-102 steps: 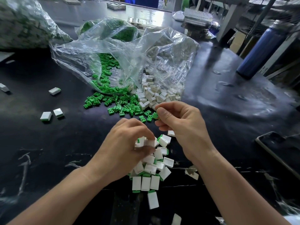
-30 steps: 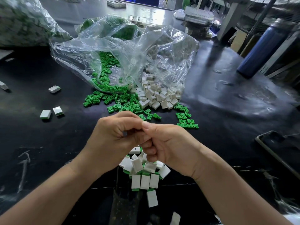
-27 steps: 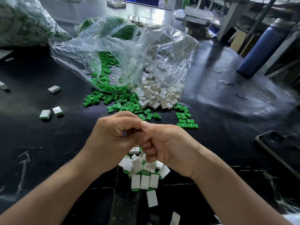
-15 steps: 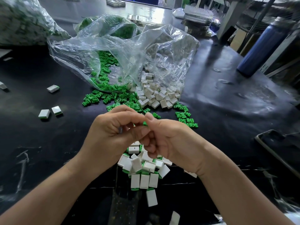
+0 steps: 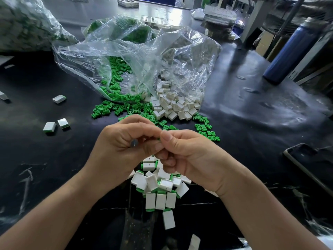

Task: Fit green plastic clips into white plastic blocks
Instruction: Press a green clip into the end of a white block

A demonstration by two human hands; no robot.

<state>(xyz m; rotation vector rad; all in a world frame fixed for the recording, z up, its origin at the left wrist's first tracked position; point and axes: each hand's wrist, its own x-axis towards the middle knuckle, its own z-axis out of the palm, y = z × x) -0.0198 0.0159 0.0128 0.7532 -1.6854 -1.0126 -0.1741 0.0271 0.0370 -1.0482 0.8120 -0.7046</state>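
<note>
Grips: left hand (image 5: 124, 148) curled round white block (image 5: 134, 143); right hand (image 5: 191, 157) pinches green clip (image 5: 159, 139), axis hidden. Bare black tabletop (image 5: 252, 141) either side; assembled pile (image 5: 160, 201) below hands.

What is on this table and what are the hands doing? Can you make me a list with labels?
Left hand: grips a small white plastic block
Right hand: pinches a green plastic clip, only a sliver shows
Finished pile: white blocks with green ends, on the table below the hands
Loose green clips: spilling from the clear plastic bag
Loose white blocks: beside the green clips
Table: black, shiny
Far right: tall blue bottle
</note>
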